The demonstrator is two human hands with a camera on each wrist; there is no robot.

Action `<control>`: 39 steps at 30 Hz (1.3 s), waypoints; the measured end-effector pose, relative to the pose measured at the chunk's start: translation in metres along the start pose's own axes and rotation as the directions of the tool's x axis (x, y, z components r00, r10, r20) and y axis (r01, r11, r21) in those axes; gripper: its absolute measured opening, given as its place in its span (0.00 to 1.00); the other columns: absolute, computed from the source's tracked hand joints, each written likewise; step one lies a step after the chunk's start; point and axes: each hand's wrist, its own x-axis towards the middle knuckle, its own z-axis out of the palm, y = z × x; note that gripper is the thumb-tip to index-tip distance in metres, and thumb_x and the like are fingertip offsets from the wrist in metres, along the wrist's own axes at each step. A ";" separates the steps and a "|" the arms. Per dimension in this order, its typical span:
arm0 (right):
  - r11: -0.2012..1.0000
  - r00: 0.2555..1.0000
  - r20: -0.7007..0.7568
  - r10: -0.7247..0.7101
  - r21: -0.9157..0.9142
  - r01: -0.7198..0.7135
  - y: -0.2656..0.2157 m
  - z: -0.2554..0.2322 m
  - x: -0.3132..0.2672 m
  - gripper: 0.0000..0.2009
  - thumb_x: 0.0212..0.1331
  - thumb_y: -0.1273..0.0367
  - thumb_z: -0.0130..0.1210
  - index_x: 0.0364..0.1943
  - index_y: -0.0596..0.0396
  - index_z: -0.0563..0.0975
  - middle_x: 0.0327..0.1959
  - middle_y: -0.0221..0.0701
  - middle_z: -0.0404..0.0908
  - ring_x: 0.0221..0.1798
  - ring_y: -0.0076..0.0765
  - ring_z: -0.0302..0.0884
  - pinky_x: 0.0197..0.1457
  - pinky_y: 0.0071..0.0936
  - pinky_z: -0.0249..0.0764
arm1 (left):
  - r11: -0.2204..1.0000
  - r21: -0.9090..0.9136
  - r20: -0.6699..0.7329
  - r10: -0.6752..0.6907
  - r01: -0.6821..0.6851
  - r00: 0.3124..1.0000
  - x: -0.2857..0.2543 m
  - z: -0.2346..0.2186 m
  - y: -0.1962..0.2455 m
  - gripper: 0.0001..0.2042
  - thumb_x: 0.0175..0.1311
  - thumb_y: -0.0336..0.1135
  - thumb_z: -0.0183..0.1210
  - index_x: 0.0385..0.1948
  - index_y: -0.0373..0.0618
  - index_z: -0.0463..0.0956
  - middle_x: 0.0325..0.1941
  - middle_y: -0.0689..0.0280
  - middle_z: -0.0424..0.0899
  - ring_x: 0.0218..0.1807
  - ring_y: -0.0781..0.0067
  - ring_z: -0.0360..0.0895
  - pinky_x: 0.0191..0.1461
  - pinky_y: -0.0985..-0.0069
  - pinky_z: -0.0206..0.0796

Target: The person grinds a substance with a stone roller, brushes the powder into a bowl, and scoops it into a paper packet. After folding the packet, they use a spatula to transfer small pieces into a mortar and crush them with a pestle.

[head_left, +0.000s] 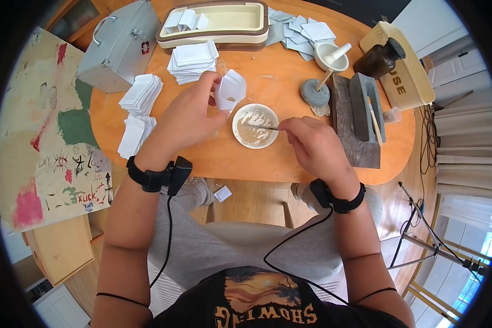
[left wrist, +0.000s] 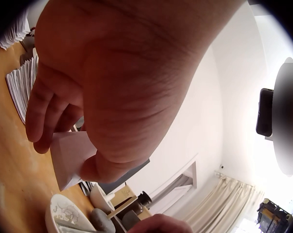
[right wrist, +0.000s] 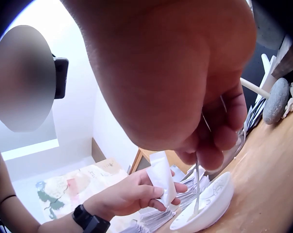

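In the head view the left hand (head_left: 188,117) holds a small white paper packet (head_left: 232,92), its mouth open, just up and left of a white bowl (head_left: 236,131). The right hand (head_left: 314,145) pinches a thin metal tool (head_left: 263,127) whose end lies in the pale brown powder (head_left: 251,134) in the bowl. In the left wrist view, fingers and thumb grip the folded packet (left wrist: 71,158) over the table, beside the bowl's patterned wall (left wrist: 64,208). In the right wrist view the tool (right wrist: 197,187) slants down into the bowl (right wrist: 217,206).
Stacks of folded white papers (head_left: 194,60) lie at the left and back. Behind are a metal case (head_left: 117,54) and a cream tray (head_left: 232,39). At the right stand a mortar (head_left: 333,64), a round stone (head_left: 314,94), a dark bottle (head_left: 374,59) and a grey block (head_left: 362,109) on a dark board.
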 end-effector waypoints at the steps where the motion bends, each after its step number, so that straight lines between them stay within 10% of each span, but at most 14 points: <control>1: 1.000 1.000 0.000 0.000 0.000 0.000 -0.001 -0.001 0.001 0.10 0.61 0.79 0.60 0.45 0.53 0.83 0.30 0.41 0.83 0.37 0.54 0.83 0.41 0.50 0.78 | 1.000 0.000 0.000 0.006 -0.006 1.000 0.000 0.000 0.000 0.29 0.65 0.29 0.70 0.66 0.40 0.68 0.60 0.54 0.85 0.55 0.60 0.88 0.55 0.62 0.82; 25: 0.999 0.996 0.088 0.014 -0.036 -0.011 -0.003 -0.019 0.001 0.10 0.63 0.78 0.59 0.46 0.52 0.85 0.35 0.43 0.87 0.41 0.58 0.85 0.44 0.49 0.81 | 0.998 0.058 -0.008 0.021 -0.021 1.000 -0.001 -0.001 0.002 0.28 0.65 0.29 0.70 0.66 0.41 0.68 0.60 0.54 0.86 0.55 0.58 0.88 0.54 0.61 0.82; 31: 0.974 0.970 0.098 0.223 -0.068 -0.217 -0.006 -0.039 0.000 0.08 0.63 0.77 0.59 0.43 0.56 0.85 0.35 0.44 0.87 0.42 0.57 0.85 0.46 0.50 0.80 | 0.998 0.064 -0.026 0.024 -0.023 0.999 -0.003 -0.002 0.002 0.28 0.65 0.30 0.71 0.66 0.41 0.68 0.60 0.54 0.86 0.54 0.58 0.87 0.54 0.61 0.82; 39: 0.978 0.998 -0.029 0.055 -0.200 -0.060 -0.011 -0.037 0.000 0.08 0.61 0.78 0.59 0.42 0.55 0.84 0.30 0.41 0.84 0.37 0.56 0.83 0.42 0.50 0.78 | 0.997 0.065 -0.024 0.035 -0.033 0.999 -0.002 -0.001 -0.001 0.29 0.65 0.30 0.71 0.66 0.41 0.68 0.60 0.54 0.86 0.54 0.58 0.87 0.54 0.61 0.82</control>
